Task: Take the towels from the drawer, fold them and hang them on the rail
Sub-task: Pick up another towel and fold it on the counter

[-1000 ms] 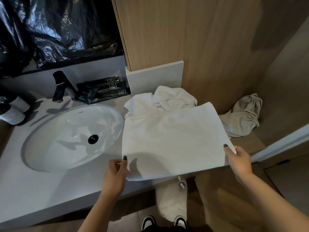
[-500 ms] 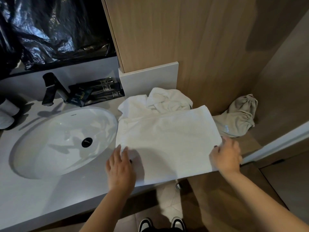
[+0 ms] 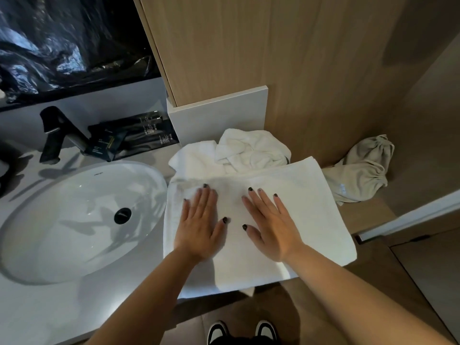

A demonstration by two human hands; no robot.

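Note:
A white folded towel (image 3: pixel 311 207) lies flat on the counter to the right of the sink, its front edge hanging over the counter's edge. My left hand (image 3: pixel 201 227) presses flat on the towel's left part with straight fingers. My right hand (image 3: pixel 271 225) lies flat beside it on the towel's middle. Behind the flat towel sit crumpled white towels (image 3: pixel 249 150) in a heap against the wall. No rail and no drawer are in view.
A white oval sink (image 3: pixel 74 220) with a black drain fills the left of the counter. A black tap (image 3: pixel 57 133) and dark sachets (image 3: pixel 134 135) stand behind it. A beige drawstring bag (image 3: pixel 361 170) lies at the right by the wooden wall.
Both hands let go of the towel's front corners and moved inward onto its top, now lying flat side by side. The towel rests on the counter.

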